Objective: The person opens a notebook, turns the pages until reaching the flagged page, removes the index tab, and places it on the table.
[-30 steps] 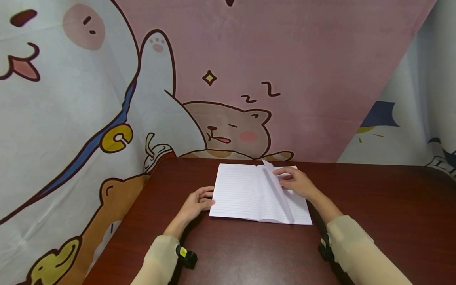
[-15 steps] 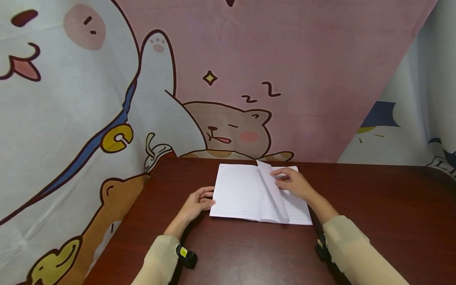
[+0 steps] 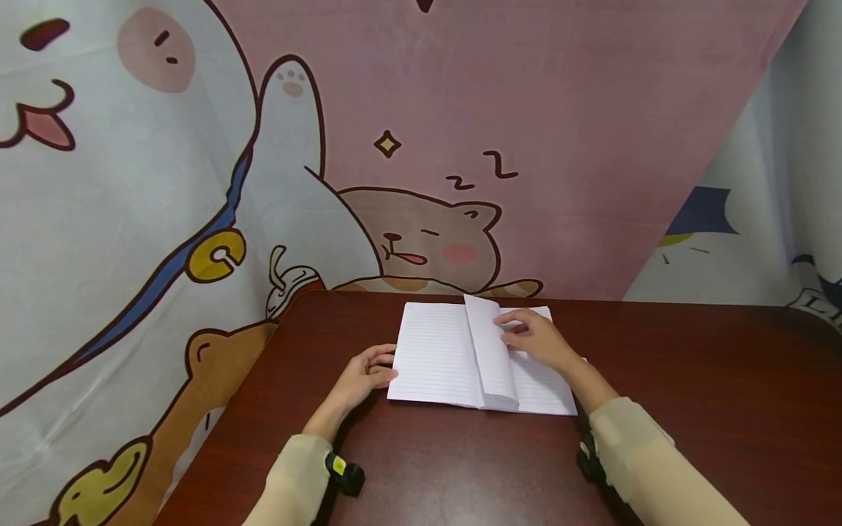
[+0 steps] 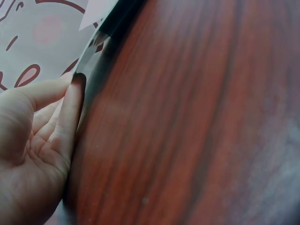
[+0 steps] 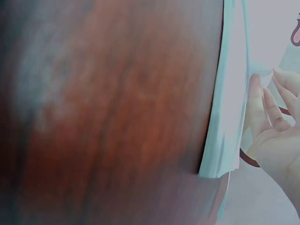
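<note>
An open lined notebook (image 3: 434, 354) lies on the table, its left side facing my left hand (image 3: 358, 378). In the left wrist view, the thumb and a finger of that hand pinch the notebook's edge (image 4: 88, 54). My right hand (image 3: 541, 342) is over the right half, holding a lifted page (image 3: 490, 358) by its free edge between thumb and fingertips. This page stands curved near the spine, and lined paper shows on both sides of it. The right wrist view has the page (image 5: 267, 37) rising above the stacked sheets (image 5: 218, 136), pinched at its edge.
The dark reddish wooden table (image 3: 447, 467) extends on both sides of the notebook. Behind it hangs a cloth (image 3: 559, 146) printed with cartoon animals, its lower part meeting the table's back edge. Each wrist bears a small black camera (image 3: 345, 475) below a cream sleeve.
My right hand has moved a little to the left, bringing the lifted page with it, so the page stands closer to the spine. My left hand has stayed in place.
</note>
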The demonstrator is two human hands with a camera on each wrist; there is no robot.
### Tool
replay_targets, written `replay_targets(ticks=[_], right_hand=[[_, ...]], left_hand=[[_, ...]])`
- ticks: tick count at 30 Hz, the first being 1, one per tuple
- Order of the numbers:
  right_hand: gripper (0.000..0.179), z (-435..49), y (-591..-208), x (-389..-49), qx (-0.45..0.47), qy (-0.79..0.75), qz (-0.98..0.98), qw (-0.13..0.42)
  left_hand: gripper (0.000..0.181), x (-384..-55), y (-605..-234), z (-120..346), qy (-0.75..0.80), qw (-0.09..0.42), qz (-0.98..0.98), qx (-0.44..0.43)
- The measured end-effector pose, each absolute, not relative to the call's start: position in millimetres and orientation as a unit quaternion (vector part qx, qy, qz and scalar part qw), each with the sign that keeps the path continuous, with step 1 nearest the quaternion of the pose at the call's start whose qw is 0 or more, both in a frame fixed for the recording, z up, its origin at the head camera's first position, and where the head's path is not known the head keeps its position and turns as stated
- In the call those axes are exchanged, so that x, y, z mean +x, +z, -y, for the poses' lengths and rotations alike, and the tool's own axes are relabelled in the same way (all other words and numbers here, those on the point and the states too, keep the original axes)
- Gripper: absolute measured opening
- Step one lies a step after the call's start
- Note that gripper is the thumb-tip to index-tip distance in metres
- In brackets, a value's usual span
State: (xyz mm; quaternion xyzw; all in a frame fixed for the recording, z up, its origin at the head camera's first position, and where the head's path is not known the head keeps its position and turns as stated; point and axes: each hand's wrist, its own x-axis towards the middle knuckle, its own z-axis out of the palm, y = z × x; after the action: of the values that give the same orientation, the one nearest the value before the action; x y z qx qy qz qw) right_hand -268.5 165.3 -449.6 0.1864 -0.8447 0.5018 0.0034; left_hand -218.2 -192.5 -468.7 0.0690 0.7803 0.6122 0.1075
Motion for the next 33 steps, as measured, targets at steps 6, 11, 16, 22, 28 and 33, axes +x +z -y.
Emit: replay_targets(ticks=[6, 11, 16, 22, 28, 33], right_hand=[[0.031, -160.8, -450.7, -269.9, 0.169, 0.496, 0.851, -0.008], [0.034, -158.5, -450.4, -269.4, 0.171, 0.516, 0.839, -0.027], [0.033, -156.6, -448.5, -268.7, 0.176, 0.510, 0.842, -0.021], [0.031, -153.6, -448.8, -269.0, 0.178, 0.494, 0.851, -0.012], [0.033, -150.4, -449.3, -268.9, 0.183, 0.478, 0.859, -0.001], [0.035, -146.2, -450.3, -268.2, 0.180, 0.485, 0.856, -0.009]], left_hand=[[0.052, -218.3, -469.3, 192.7, 0.613, 0.107, -0.779, 0.070], [0.052, -217.9, -469.2, 193.1, 0.613, 0.107, -0.780, 0.072], [0.052, -218.0, -469.7, 193.3, 0.611, 0.106, -0.781, 0.074], [0.053, -218.5, -471.4, 193.5, 0.617, 0.106, -0.775, 0.082], [0.054, -218.1, -471.9, 194.0, 0.622, 0.105, -0.772, 0.083], [0.053, -218.1, -471.7, 193.3, 0.620, 0.104, -0.773, 0.079]])
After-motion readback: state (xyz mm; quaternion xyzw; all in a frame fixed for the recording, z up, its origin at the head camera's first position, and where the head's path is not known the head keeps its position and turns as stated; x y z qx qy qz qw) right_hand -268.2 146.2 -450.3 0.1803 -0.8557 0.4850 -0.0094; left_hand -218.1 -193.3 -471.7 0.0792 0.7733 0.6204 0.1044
